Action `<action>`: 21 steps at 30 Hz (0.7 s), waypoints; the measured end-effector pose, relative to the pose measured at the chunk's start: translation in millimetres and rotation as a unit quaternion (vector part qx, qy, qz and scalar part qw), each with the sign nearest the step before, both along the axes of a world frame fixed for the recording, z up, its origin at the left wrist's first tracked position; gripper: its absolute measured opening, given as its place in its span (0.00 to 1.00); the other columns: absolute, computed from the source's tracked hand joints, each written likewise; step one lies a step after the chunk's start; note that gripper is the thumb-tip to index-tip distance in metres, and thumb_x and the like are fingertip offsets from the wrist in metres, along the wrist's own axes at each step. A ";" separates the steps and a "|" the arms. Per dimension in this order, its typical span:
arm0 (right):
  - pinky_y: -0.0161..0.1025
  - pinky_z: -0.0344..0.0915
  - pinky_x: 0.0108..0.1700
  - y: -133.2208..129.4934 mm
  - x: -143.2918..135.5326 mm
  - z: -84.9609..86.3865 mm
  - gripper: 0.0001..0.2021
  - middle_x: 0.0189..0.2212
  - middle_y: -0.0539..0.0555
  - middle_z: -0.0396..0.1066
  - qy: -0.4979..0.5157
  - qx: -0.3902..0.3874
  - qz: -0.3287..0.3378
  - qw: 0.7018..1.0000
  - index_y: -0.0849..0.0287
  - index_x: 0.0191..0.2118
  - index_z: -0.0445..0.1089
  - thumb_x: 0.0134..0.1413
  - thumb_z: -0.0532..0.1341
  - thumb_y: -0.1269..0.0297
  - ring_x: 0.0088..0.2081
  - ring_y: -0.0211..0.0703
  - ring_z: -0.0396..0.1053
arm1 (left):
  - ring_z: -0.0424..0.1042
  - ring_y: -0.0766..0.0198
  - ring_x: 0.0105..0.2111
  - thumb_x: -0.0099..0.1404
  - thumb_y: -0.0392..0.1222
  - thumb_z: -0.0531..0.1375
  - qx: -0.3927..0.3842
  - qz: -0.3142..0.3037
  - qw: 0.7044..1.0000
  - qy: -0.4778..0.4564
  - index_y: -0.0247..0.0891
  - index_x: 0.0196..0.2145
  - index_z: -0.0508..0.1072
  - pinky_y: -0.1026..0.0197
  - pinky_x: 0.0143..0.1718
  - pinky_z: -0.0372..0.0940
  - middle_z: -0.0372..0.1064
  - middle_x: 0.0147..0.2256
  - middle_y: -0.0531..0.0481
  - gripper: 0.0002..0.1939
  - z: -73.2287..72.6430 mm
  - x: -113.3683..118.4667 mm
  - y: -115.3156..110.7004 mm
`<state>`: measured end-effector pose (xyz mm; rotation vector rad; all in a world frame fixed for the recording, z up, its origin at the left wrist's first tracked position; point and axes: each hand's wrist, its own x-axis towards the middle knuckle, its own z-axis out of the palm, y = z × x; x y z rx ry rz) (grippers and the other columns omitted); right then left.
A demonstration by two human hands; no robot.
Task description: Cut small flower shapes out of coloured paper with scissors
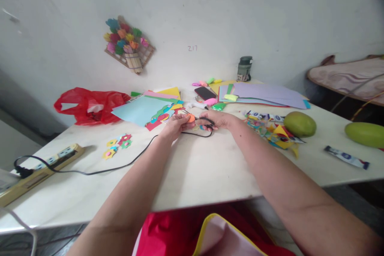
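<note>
Between the fingers of my left hand is a small piece of orange paper. My right hand is closed around the black handles of a pair of scissors, whose blades point left toward the orange piece. Whether the blades touch the paper is too small to tell. Behind my hands lie cut strips of coloured paper and a white glue gun. Several finished paper flowers rest on the table to the left of my left hand.
A power strip with a black cord crosses the left side. A red plastic bag, coloured sheets and a phone lie farther back. Paper scraps, green mangoes and a tube are at right.
</note>
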<state>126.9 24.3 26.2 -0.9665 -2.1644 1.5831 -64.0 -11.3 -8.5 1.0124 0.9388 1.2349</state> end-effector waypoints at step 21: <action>0.26 0.54 0.14 12.9 0.9 -11.3 0.13 0.20 0.49 0.69 0.136 0.011 -0.144 0.980 0.61 0.35 0.65 0.42 0.66 0.75 0.20 0.34 0.68 | 0.76 0.62 0.27 0.44 0.37 0.72 0.015 -0.021 0.996 0.080 0.32 0.28 0.69 0.59 0.37 0.70 0.75 0.27 0.47 0.17 4.1 0.1 -4.0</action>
